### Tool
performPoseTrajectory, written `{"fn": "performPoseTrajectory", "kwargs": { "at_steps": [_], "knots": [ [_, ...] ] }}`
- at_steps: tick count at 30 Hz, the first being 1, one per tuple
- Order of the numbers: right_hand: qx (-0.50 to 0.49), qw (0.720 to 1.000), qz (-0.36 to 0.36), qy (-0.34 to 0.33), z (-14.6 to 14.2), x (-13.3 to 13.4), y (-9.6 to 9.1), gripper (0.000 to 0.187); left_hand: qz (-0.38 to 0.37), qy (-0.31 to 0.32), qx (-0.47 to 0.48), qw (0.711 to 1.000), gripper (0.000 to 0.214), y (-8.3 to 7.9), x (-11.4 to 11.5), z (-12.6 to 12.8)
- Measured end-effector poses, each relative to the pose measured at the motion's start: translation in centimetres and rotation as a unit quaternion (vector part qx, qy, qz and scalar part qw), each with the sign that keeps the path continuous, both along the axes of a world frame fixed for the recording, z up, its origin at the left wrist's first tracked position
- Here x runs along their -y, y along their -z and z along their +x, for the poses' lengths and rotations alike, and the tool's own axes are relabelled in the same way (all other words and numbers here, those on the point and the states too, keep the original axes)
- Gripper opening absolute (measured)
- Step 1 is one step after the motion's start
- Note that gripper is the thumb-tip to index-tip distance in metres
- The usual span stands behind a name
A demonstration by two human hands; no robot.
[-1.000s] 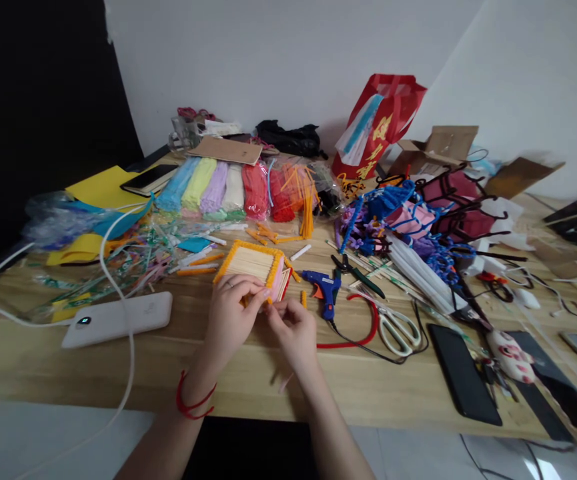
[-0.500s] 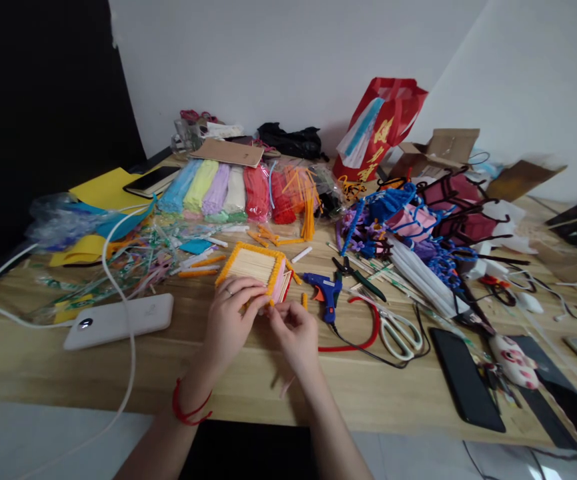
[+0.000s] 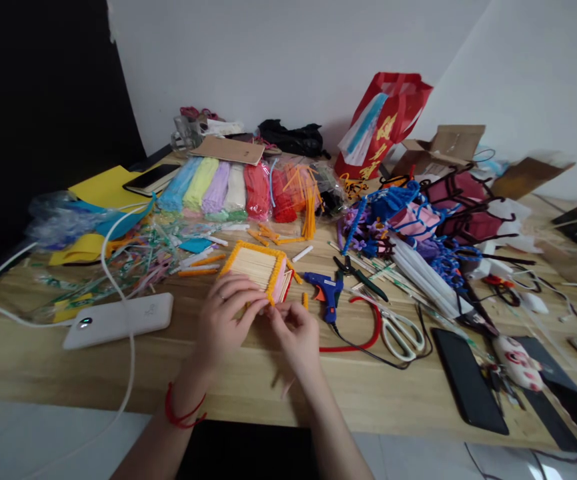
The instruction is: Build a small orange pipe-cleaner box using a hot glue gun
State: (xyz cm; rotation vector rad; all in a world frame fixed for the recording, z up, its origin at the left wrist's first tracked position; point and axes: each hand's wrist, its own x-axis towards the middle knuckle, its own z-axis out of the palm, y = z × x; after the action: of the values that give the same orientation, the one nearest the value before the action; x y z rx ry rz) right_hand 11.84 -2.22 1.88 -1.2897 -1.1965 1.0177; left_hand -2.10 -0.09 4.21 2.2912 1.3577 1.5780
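A small craft-stick box (image 3: 255, 267) lies on the table, its pale stick panel framed in fuzzy orange pipe cleaner, with a pink side and red edging at the right. My left hand (image 3: 228, 317) lies across its near left part, fingers over the panel and thumb at the near corner. My right hand (image 3: 295, 333) is closed in a pinch at that same corner; what lies between its fingertips is hidden. Just right of the box rest a blue hot glue gun (image 3: 327, 293) and a short orange pipe cleaner piece (image 3: 305, 301).
Green-handled pliers (image 3: 361, 277), white scissors (image 3: 402, 333) and a red pipe cleaner (image 3: 375, 327) lie to the right, near a black phone (image 3: 468, 380). Bagged pipe cleaners (image 3: 218, 187) line the back. A white power bank (image 3: 121, 320) with its cable sits left.
My left hand and wrist have shifted slightly left, uncovering a bit more of the box's panel. My right hand stays pinched at the near corner.
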Motion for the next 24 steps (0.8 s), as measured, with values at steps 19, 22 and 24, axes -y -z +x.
{"fn": "performPoseTrajectory", "kwargs": {
  "at_steps": [19,22,24],
  "knots": [
    [-0.013,1.000,-0.002,0.012,0.6,0.2,-0.6,0.023,-0.007,0.004,-0.084,0.996,0.012,0.9,-0.7,0.4],
    [0.001,0.999,0.022,0.044,1.1,0.5,-1.2,0.024,0.009,0.029,-0.075,0.997,0.016,1.2,-0.7,-0.1],
    [0.035,0.994,0.065,0.076,1.2,0.4,-1.5,0.019,0.001,0.037,-0.071,0.997,0.020,1.3,-0.7,-0.3]
  ]
}}
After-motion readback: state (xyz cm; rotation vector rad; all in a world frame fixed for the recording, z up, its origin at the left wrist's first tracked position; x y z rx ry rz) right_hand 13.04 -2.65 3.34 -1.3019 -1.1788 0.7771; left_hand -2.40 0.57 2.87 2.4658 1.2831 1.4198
